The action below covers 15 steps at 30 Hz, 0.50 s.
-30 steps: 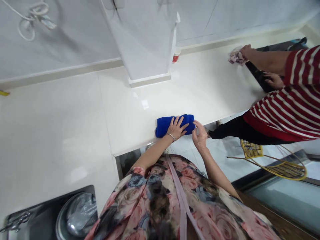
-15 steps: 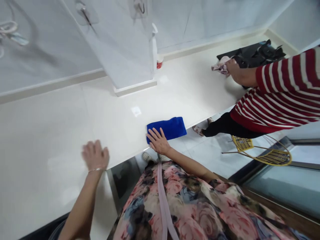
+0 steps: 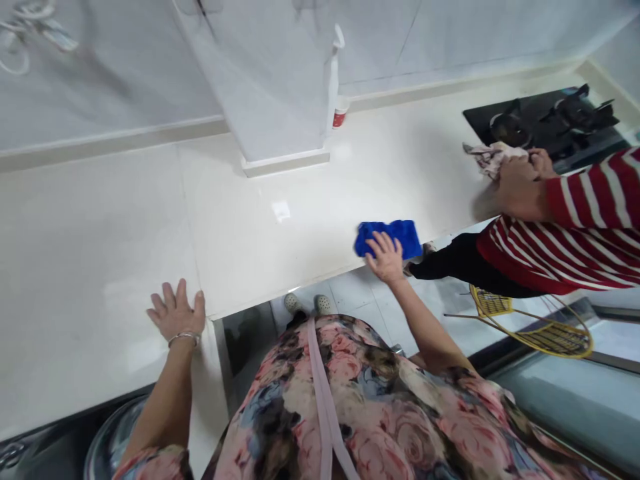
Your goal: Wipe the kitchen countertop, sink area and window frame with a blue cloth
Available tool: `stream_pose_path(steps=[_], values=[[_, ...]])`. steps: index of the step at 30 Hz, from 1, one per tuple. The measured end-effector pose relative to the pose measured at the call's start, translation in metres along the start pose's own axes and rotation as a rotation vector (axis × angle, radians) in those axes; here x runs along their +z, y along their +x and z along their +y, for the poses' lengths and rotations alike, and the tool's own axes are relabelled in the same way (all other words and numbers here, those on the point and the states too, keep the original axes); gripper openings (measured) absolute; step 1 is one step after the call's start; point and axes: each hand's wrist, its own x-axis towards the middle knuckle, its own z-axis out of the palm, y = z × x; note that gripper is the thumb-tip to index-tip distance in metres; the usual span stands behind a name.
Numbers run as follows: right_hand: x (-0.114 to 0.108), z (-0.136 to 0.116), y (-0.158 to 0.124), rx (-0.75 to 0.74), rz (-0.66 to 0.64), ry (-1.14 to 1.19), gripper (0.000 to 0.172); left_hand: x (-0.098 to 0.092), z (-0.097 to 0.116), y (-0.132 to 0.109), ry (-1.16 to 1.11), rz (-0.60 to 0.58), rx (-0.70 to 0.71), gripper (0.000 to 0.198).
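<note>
A folded blue cloth (image 3: 406, 235) lies on the white countertop (image 3: 250, 247), close to its front edge. On its lower left part rests my right hand (image 3: 386, 257), palm down with the fingers spread. My left hand (image 3: 177, 313) presses flat on the counter further left, fingers apart and nothing under it but the surface. A bracelet circles that wrist.
At the right a co-worker in a striped top (image 3: 575, 247) holds a pale cloth (image 3: 495, 157) beside a black gas stove (image 3: 545, 120). A wall pillar (image 3: 280, 87) juts onto the counter, a red-and-white cup (image 3: 340, 113) behind it. A yellow chair (image 3: 550, 327) stands on the floor.
My right hand has slid the blue cloth to the right along the counter's front. My left hand has shifted slightly, its fingers wider apart. The co-worker's second hand now shows at the pale cloth.
</note>
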Motion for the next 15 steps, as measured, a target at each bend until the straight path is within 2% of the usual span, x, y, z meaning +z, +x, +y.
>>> stream_pose_path(steps=[4,7,10,13,15], values=[[-0.018,0.061,0.022,0.201,0.077,-0.035,0.05,-0.005,0.004,-0.006,-0.051,0.002,0.013,0.086],[-0.021,0.068,0.028,0.314,0.139,0.006,0.059,-0.005,0.004,-0.008,-0.071,0.023,0.027,0.085],[-0.014,0.036,0.016,0.346,0.169,0.031,0.046,-0.005,0.003,-0.007,-0.082,0.022,0.025,0.084],[-0.002,-0.025,-0.004,0.261,0.105,0.056,0.028,-0.004,0.003,-0.006,-0.085,0.017,0.022,0.082],[0.005,-0.074,-0.011,0.184,0.043,0.077,0.023,-0.004,0.002,-0.006,-0.074,0.029,0.024,0.079]])
